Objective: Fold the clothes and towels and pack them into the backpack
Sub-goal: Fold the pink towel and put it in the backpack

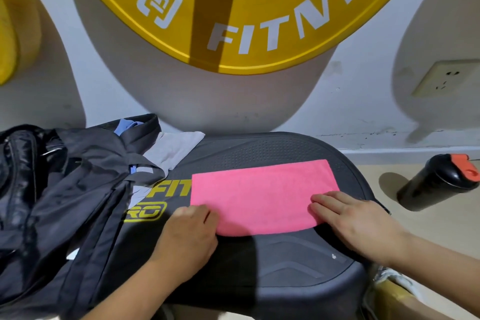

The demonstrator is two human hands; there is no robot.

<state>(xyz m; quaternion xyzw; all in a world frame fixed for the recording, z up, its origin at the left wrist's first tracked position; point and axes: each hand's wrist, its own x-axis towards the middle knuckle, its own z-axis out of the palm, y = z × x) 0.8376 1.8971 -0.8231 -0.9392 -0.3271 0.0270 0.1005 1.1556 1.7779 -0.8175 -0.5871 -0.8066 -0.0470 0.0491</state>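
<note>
Head view. Item: pink towel (262, 197), folded rectangle, flat on black pad (285, 262), middle to right. Probably light, soft, limp; best taken at corners. left hand (189, 236): fingers curled, pinching near-left corner. right hand (355, 221): flat, pressing near-right corner. backpack (65, 189): pad's left edge. Bare pad along near edge.

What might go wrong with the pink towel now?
The pink towel has a wavy near edge, so the next fold may go crooked. It lies on a curved black platform and might slide when the right hand lifts. The grey cloth partly under the backpack might get forgotten.
</note>
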